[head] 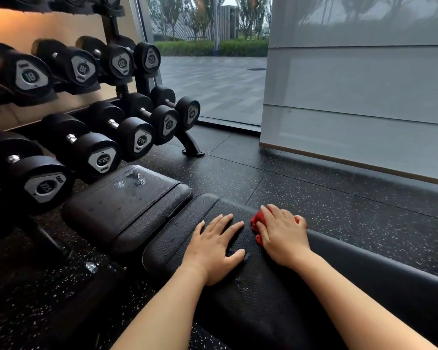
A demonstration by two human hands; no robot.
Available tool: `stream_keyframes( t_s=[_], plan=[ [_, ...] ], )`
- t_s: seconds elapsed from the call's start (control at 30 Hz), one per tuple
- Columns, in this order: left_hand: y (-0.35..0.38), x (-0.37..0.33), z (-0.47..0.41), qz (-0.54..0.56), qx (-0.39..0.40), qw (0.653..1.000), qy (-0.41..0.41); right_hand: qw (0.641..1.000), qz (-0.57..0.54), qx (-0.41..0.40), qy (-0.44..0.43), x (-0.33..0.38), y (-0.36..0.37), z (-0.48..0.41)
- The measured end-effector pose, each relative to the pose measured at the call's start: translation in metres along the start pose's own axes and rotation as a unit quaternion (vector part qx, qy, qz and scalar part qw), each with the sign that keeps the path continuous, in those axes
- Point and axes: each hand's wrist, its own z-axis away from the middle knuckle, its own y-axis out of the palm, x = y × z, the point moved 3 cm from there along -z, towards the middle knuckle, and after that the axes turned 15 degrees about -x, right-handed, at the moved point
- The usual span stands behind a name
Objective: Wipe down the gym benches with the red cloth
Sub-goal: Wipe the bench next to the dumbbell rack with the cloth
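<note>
A rack [191,145] of black dumbbells [96,157] fills the left side, two tiers in view, their end plates marked with numbers such as 18, 20 and 32.5. Just in front of the lower tier lies a black seat pad [122,205], tilted a little, with wet patches [134,180] on its far half. To its right, across a narrow gap, the long black bench [238,299] runs from the bottom of the view up to a rounded far end. The left hand [213,251] rests palm down on the bench near that far end, towards its left edge, its fingers [225,221] straight and spread apart, holding nothing; a few damp spots show on the leather by the thumb. Just beside it, at the right edge of the bench, lies the red cloth [256,222], bunched up and mostly covered by the right hand [283,236]. That hand presses down on the cloth with its fingers [276,213] close together and nearly straight, laid over the top of it; red folds show at the thumb side and at the little-finger side. The two hands are near each other but apart. Right of the bench, black speckled floor [339,198] reaches a window [213,72] at the back and a pale grey wall [364,97] on the right.
</note>
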Motion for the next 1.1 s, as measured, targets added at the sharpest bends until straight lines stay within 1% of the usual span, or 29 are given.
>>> stream_keyframes(
  t_s=[0.1,0.23,0.33,0.53,0.73,0.87,0.97,1.1],
  plan=[
    [-0.001,0.001,0.001,0.003,-0.007,1.0,-0.015,1.0,-0.005,0.007,-0.028,0.009,-0.005,0.025],
    [-0.002,0.003,0.0,0.005,-0.011,0.999,-0.05,1.0,-0.024,0.011,-0.016,0.011,-0.006,0.024],
    [-0.003,0.002,-0.002,-0.001,-0.004,0.999,-0.05,1.0,-0.013,0.012,-0.022,0.014,0.0,0.007],
    [-0.002,0.001,-0.001,-0.014,0.002,0.999,-0.047,0.999,-0.034,0.017,-0.028,0.02,0.013,-0.028],
    [-0.003,0.001,-0.001,-0.018,-0.001,0.999,-0.049,0.998,-0.039,0.015,-0.046,0.02,0.012,-0.028],
    [-0.003,0.0,-0.002,-0.023,0.016,0.998,-0.05,0.997,-0.036,0.023,-0.071,0.018,0.007,-0.017],
    [-0.002,0.004,-0.005,-0.034,0.039,0.998,-0.043,0.994,-0.046,0.021,-0.098,0.02,0.002,0.008],
    [-0.001,0.011,-0.012,0.032,0.068,0.996,-0.038,0.995,-0.05,0.027,-0.085,0.021,0.0,0.019]
  ],
)
